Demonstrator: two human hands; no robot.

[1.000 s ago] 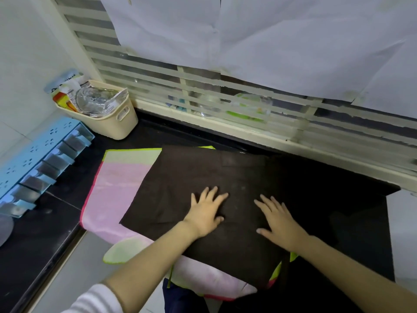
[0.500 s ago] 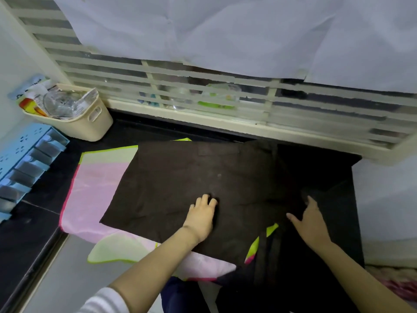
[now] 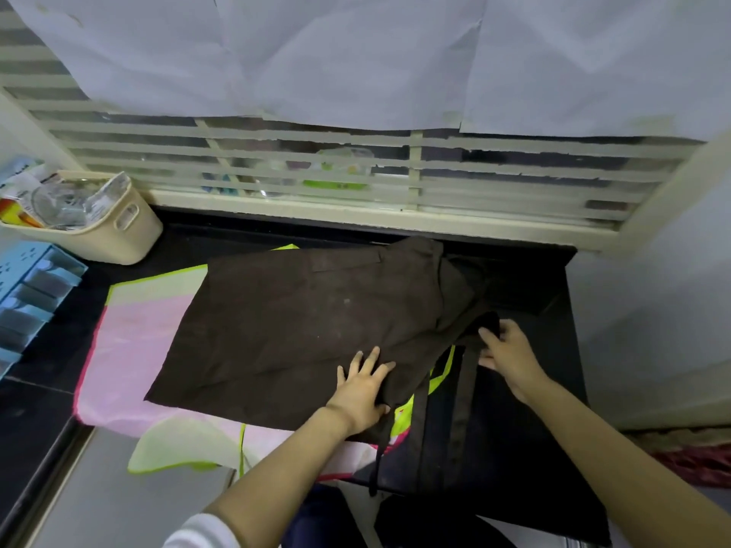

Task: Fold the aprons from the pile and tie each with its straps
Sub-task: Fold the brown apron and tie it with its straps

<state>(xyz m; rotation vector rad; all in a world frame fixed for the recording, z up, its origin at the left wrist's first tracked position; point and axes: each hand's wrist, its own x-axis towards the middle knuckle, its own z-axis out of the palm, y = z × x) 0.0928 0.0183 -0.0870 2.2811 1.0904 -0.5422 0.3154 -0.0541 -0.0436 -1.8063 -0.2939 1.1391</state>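
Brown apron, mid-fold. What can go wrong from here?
1. The brown apron lies on the pink apron. A pull by the right hand may drag both, since only the flat left hand pins them.
2. The brown fabric is bunched at the right hand, so the fold may set crooked.
3. A strap hangs loose below the left hand and could snag or get folded inside.
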